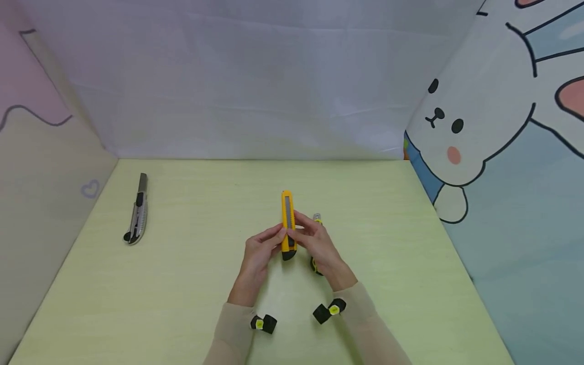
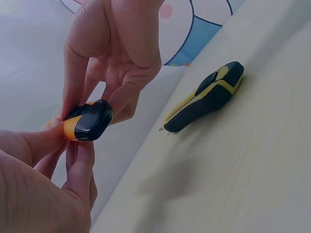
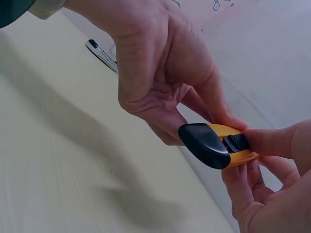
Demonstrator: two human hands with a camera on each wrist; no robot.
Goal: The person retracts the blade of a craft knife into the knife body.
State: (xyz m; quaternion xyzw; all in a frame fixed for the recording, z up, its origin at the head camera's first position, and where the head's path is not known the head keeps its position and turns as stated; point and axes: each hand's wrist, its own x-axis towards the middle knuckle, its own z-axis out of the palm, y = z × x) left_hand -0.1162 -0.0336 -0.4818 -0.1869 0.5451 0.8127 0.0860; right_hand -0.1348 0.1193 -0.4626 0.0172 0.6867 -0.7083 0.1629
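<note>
An orange-yellow utility knife [image 1: 286, 213] with a black end cap is held up over the middle of the table, between both hands. My left hand [image 1: 256, 256] pinches it from the left side with thumb and fingers. From the other side my right hand [image 1: 323, 249] pinches the same knife. In the right wrist view the right thumb [image 3: 272, 142] lies at the black slider [image 3: 236, 142]. No blade sticks out at the black end. A second, black-and-yellow utility knife [image 2: 209, 99] lies on the table, partly hidden behind the right hand in the head view.
A silver-grey utility knife [image 1: 139, 215] lies at the left of the pale wooden table [image 1: 191, 314]. White cloth [image 1: 255, 91] hangs behind the table's far edge. A printed rabbit panel [image 1: 479, 167] borders the right side. Small black devices [image 1: 269, 324] are strapped at both wrists.
</note>
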